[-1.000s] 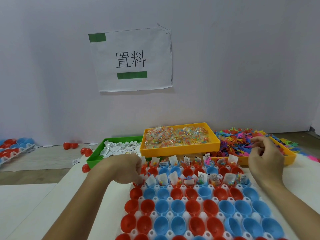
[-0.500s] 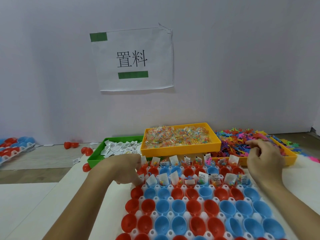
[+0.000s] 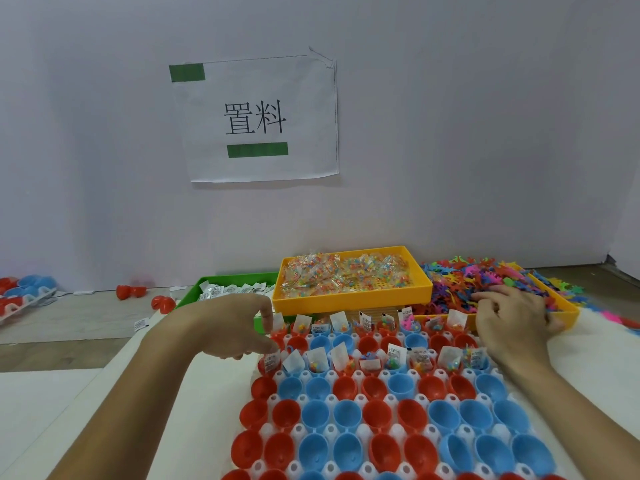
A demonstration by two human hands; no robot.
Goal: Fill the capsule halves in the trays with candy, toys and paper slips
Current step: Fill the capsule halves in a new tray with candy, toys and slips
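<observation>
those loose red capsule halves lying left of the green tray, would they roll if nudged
Probably. The loose red plastic capsule halves are rounded shells lying on the flat table, outside any tray socket, so a nudge would likely rock or roll them. They look thin and hollow, so probably light and easily scattered.

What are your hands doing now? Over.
Left hand open over the white capsule tray's far-left corner. Right hand on the colourful plastic toys. Near rows unfilled. Nothing blocking.

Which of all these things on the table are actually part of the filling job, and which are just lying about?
Part of the job:
capsule tray
green bin of paper slips
yellow bin of candy packets
pile of plastic toys, under the right hand
left hand

Just lying about:
wall sign
loose red capsule halves
stray slip
</observation>
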